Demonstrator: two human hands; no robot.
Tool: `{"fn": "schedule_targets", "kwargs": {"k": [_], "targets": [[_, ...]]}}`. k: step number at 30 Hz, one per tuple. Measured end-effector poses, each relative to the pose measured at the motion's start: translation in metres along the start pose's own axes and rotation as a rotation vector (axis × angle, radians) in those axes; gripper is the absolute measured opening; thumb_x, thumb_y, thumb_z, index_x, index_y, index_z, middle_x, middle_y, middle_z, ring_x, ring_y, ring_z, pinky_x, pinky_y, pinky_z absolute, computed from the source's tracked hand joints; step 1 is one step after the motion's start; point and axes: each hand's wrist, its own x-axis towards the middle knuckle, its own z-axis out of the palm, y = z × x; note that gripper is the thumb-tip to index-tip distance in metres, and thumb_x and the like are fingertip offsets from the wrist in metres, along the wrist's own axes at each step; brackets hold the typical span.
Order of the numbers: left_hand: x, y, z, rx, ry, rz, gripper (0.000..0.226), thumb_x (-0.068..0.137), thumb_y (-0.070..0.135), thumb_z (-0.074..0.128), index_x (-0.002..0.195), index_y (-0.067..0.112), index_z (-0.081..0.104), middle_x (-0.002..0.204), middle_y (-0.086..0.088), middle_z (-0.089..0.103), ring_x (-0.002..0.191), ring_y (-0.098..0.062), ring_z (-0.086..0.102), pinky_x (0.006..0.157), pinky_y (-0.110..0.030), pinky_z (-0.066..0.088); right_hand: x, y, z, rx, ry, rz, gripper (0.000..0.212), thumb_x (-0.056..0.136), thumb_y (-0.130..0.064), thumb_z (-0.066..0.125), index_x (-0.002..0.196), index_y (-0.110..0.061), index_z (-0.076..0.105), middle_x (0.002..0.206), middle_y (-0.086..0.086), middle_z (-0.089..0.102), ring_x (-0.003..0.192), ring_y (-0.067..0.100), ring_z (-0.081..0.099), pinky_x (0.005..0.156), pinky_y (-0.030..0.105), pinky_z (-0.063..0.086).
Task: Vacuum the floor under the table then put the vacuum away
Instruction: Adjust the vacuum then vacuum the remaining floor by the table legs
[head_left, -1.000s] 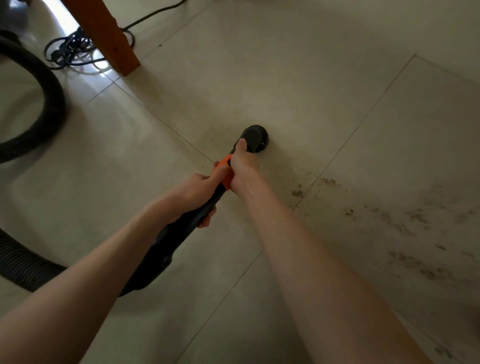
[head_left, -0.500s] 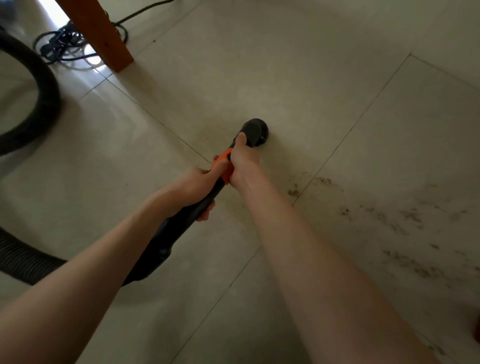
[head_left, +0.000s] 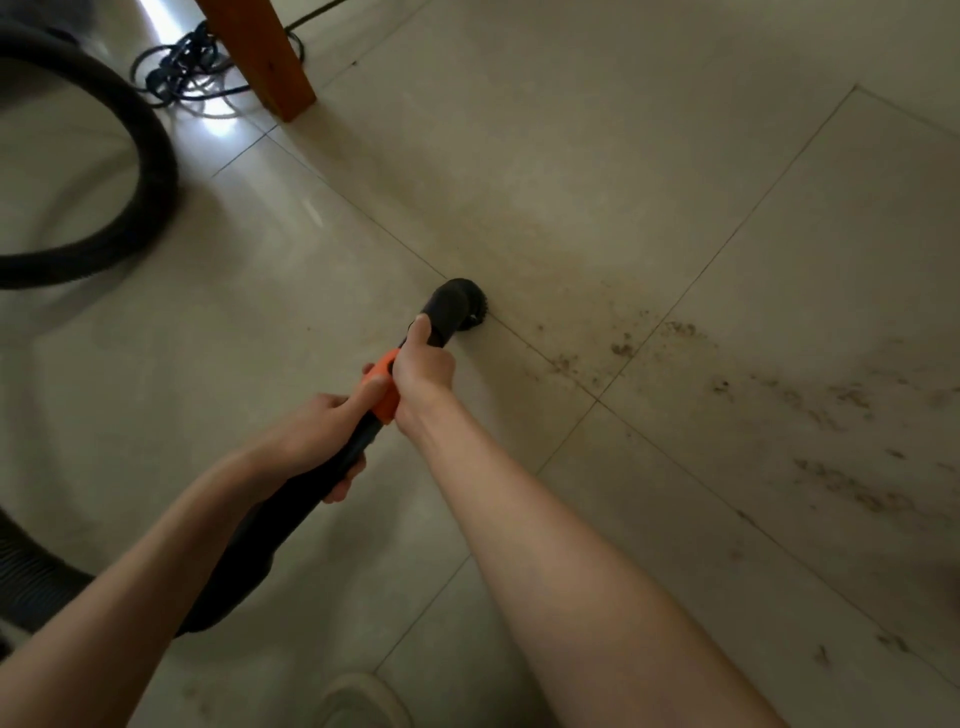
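Both my hands hold a black vacuum wand (head_left: 291, 514) with an orange collar (head_left: 385, 387). My left hand (head_left: 324, 431) grips the wand just behind the collar, thumb on the orange part. My right hand (head_left: 423, 371) grips the front section, thumb lying along it. The round black brush nozzle (head_left: 460, 309) sits on the pale tiled floor at a grout line. Brown dirt specks (head_left: 623, 348) lie on the tiles to the right of the nozzle and spread further right (head_left: 852, 483).
A brown wooden table leg (head_left: 262, 57) stands at the top left, with a tangle of dark cable (head_left: 176, 78) behind it. The black ribbed vacuum hose (head_left: 140, 171) loops across the left side and returns at the lower left (head_left: 31, 577). A pale shoe tip (head_left: 358, 699) shows at the bottom.
The view has shifted, so the table leg and hose sit further right and lower in frame. Both hands keep their grip on the wand. The nozzle is now closer to the dirt.
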Motion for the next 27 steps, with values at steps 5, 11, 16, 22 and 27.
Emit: {"fn": "schedule_targets", "kwargs": {"k": [5, 11, 16, 22, 27], "targets": [[-0.013, -0.005, 0.004, 0.042, -0.020, -0.020, 0.061, 0.091, 0.060, 0.032, 0.073, 0.004, 0.049, 0.049, -0.009, 0.051, 0.034, -0.021, 0.047, 0.039, -0.025, 0.042, -0.011, 0.012, -0.004, 0.020, 0.019, 0.017, 0.046, 0.099, -0.050, 0.032, 0.102, -0.007, 0.046, 0.073, 0.006, 0.063, 0.081, 0.021, 0.064, 0.082, 0.033, 0.052], [-0.023, -0.010, 0.005, 0.084, -0.058, -0.025, 0.059, 0.092, 0.059, 0.033, 0.074, 0.005, 0.046, 0.047, -0.008, 0.049, 0.033, -0.022, 0.046, 0.038, -0.023, 0.041, -0.024, 0.023, -0.010, 0.087, 0.020, 0.043, 0.050, 0.099, -0.051, 0.033, 0.112, -0.005, 0.050, 0.070, 0.006, 0.061, 0.067, 0.018, 0.060, 0.079, 0.033, 0.053], [-0.032, -0.012, 0.003, 0.127, -0.069, -0.052, 0.060, 0.091, 0.061, 0.033, 0.075, 0.005, 0.047, 0.048, -0.008, 0.050, 0.034, -0.021, 0.047, 0.040, -0.025, 0.043, -0.032, 0.030, -0.009, 0.087, -0.012, 0.062, 0.052, 0.099, -0.052, 0.032, 0.117, -0.006, 0.048, 0.070, 0.006, 0.060, 0.072, 0.019, 0.060, 0.090, 0.037, 0.053], [-0.042, -0.016, 0.002, 0.181, -0.100, -0.055, 0.060, 0.091, 0.062, 0.034, 0.074, 0.005, 0.044, 0.046, -0.008, 0.048, 0.033, -0.023, 0.046, 0.040, -0.024, 0.040, -0.041, 0.037, -0.008, 0.171, 0.003, 0.113, 0.054, 0.099, -0.053, 0.030, 0.114, -0.004, 0.048, 0.066, 0.007, 0.059, 0.062, 0.019, 0.058, 0.077, 0.036, 0.052], [-0.048, -0.019, 0.002, 0.225, -0.184, -0.065, 0.059, 0.091, 0.061, 0.033, 0.076, 0.005, 0.043, 0.050, -0.010, 0.045, 0.033, -0.022, 0.044, 0.038, -0.020, 0.038, -0.049, 0.049, -0.014, 0.234, 0.118, 0.136, 0.053, 0.099, -0.051, 0.030, 0.076, -0.007, 0.045, 0.063, 0.006, 0.057, 0.056, 0.019, 0.054, 0.072, 0.036, 0.051]]}}
